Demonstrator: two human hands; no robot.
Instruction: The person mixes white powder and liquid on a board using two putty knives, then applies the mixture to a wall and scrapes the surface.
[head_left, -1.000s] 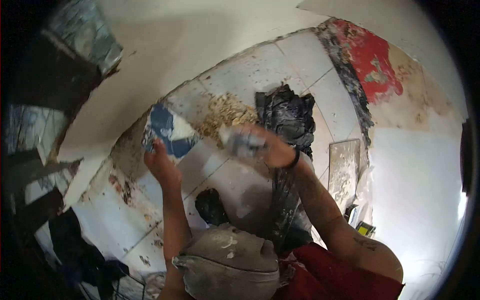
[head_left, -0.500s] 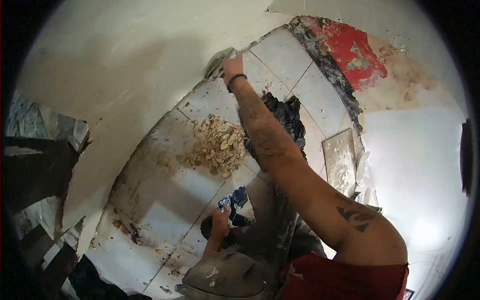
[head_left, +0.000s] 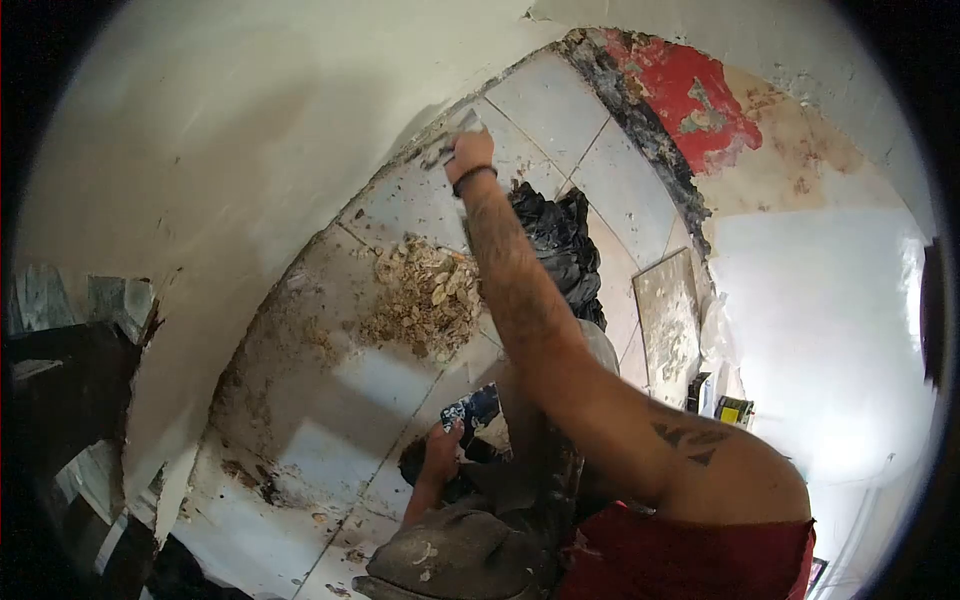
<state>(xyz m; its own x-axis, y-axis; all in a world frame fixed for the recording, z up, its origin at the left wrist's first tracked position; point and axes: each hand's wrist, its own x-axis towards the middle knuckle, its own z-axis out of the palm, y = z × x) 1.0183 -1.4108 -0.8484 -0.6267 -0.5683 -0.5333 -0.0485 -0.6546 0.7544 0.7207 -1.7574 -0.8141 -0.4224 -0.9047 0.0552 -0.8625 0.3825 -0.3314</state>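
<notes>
My right hand (head_left: 473, 153) reaches far forward to the foot of the wall, a dark band on its wrist. It is closed on a scraper (head_left: 470, 122), whose flat grey blade shows past the fingers. Low in the view, my left hand (head_left: 440, 450) is closed at the edge of a dark blue thing with white flecks (head_left: 468, 412), beside my leg; I cannot tell what this thing is. Between the two hands lies a heap of plaster rubble (head_left: 430, 298) on the tiles. A crumpled black plastic bag (head_left: 562, 240) sits just right of my right forearm.
The cream wall (head_left: 250, 130) runs along the left, with broken plaster at its lower edge. Pale floor tiles (head_left: 550, 110) carry dust and crumbs. A loose, stained tile (head_left: 668, 310) leans at the right. Dark furniture or boards (head_left: 70, 380) stand at the left.
My right hand has drawn slightly back from the wall edge, and the scraper's blade now shows beyond it. My left hand stays by the dark blue thing. The view has shifted a little.
</notes>
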